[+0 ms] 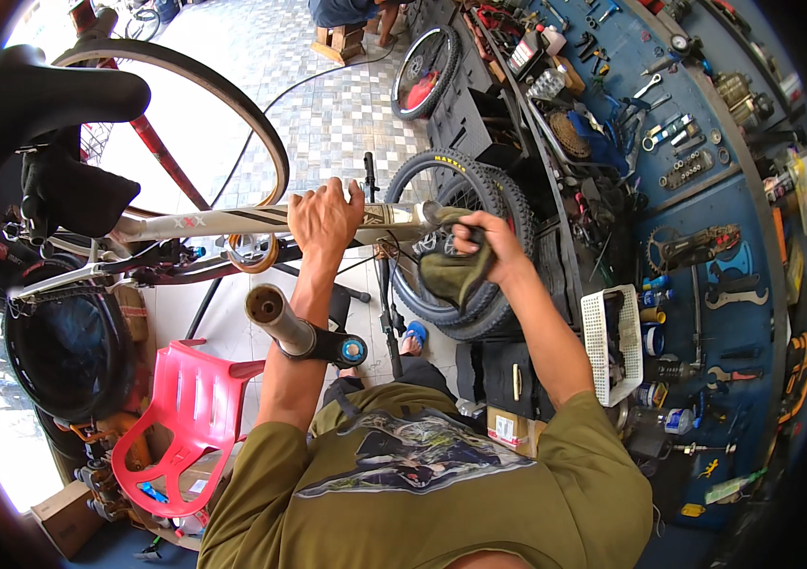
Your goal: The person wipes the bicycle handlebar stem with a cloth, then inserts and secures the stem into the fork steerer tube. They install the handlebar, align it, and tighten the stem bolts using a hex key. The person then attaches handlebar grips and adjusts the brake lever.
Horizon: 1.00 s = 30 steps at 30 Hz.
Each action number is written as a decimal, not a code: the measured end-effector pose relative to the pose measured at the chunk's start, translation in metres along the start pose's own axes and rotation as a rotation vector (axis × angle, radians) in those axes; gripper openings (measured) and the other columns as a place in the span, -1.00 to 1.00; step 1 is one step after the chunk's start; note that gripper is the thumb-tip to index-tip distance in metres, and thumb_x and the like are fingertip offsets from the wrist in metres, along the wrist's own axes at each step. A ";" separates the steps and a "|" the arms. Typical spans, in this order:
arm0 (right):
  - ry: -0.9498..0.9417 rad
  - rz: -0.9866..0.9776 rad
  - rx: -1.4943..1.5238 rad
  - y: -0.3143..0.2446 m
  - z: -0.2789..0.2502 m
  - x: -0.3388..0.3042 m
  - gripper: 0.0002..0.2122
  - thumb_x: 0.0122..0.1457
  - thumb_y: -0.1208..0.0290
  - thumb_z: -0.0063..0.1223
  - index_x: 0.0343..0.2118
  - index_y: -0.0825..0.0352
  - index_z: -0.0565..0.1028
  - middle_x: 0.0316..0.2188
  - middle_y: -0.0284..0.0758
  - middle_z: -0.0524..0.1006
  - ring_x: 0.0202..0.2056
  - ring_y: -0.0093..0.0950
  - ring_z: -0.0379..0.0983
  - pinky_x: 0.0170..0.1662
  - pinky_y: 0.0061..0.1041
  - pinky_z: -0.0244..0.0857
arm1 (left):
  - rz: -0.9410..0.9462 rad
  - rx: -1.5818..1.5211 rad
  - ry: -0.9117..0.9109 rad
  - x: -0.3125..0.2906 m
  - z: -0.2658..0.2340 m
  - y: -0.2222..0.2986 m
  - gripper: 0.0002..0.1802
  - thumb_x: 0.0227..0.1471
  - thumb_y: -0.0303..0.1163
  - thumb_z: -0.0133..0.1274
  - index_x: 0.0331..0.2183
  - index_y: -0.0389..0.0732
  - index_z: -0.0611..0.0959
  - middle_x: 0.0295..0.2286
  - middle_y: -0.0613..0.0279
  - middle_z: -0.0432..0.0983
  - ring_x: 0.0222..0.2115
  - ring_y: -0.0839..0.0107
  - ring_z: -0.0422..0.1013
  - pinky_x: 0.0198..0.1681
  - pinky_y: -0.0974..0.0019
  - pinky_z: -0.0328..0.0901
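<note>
A silver bicycle frame (209,224) lies crosswise in front of me, its tube running from left to right. My left hand (323,218) rests over the tube with its fingers curled around it. At the tube's right end, my right hand (498,248) grips a dark green cloth (456,272), bunched against the frame's head tube (422,216). Part of the cloth hangs below my fingers. A bronze-coloured ring (254,254) sits under the frame, left of my left hand. Over my left forearm shows a hollow metal tube (280,322) with a black arm and a blue ring.
Mountain bike tyres (451,256) stand beyond the cloth. At the right is a blue tool board (678,204) with wrenches and parts, and a white plastic basket (610,346). A pink chair (185,417) stands lower left. A black saddle (62,95) juts in upper left. Another person (347,11) crouches far off.
</note>
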State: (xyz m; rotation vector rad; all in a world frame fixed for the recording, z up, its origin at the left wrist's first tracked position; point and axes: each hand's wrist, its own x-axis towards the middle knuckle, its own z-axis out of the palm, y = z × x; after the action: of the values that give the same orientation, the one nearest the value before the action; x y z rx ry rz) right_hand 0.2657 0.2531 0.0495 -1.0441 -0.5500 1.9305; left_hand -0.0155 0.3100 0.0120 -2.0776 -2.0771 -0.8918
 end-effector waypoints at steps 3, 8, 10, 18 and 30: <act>0.117 -0.028 -0.322 0.014 0.018 0.030 -0.82 0.26 0.39 -0.01 -0.22 0.41 0.49 -0.50 -0.36 0.53 -0.54 -0.55 0.35 -0.39 -0.52 0.29 | 0.006 -0.006 -0.010 0.001 -0.003 0.000 -0.55 0.21 -0.05 0.04 -0.58 -0.15 0.68 -0.58 0.04 0.66 -0.50 0.11 0.61 -0.15 0.09 0.34; 0.124 -0.359 -1.852 0.016 0.011 0.007 -0.53 0.13 0.43 -0.06 0.15 0.34 0.49 -0.21 0.16 0.63 -0.12 0.09 0.60 0.02 0.00 0.43 | -0.004 0.016 -0.032 0.001 -0.003 0.000 -0.54 0.23 -0.04 0.02 -0.56 -0.15 0.67 -0.61 0.04 0.65 -0.51 0.11 0.61 -0.14 0.07 0.35; 0.081 -0.362 -1.963 -0.004 -0.008 -0.002 -0.41 0.14 0.40 -0.07 0.32 0.20 0.37 -0.11 0.14 0.62 -0.09 0.06 0.60 0.07 -0.01 0.43 | 0.010 0.013 -0.033 0.000 -0.003 0.001 -0.53 0.23 -0.04 0.02 -0.56 -0.15 0.67 -0.61 0.03 0.65 -0.51 0.11 0.61 -0.13 0.06 0.35; 0.019 -0.571 -1.441 0.034 -0.039 0.055 -0.32 0.24 0.39 -0.15 0.47 0.16 0.11 0.15 0.18 0.48 0.13 0.09 0.47 0.28 -0.20 0.28 | 0.010 0.058 -0.017 0.003 0.001 0.000 -0.55 0.23 -0.02 0.05 -0.54 -0.13 0.68 -0.64 0.09 0.63 -0.52 0.14 0.60 -0.15 0.10 0.33; 0.344 -0.582 -1.588 -0.002 -0.006 0.014 -0.41 0.21 0.38 -0.08 0.34 0.39 0.31 0.05 -0.02 0.61 -0.09 -0.12 0.65 0.05 -0.26 0.47 | 0.012 0.100 -0.010 0.002 0.001 0.002 -0.55 0.24 -0.02 0.05 -0.54 -0.13 0.68 -0.65 0.11 0.62 -0.54 0.14 0.60 -0.16 0.12 0.34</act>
State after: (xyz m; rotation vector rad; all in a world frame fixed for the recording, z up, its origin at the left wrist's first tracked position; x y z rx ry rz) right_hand 0.2679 0.2654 0.0409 -1.7445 -2.0103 0.4878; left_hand -0.0130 0.3125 0.0128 -2.0465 -2.0662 -0.7609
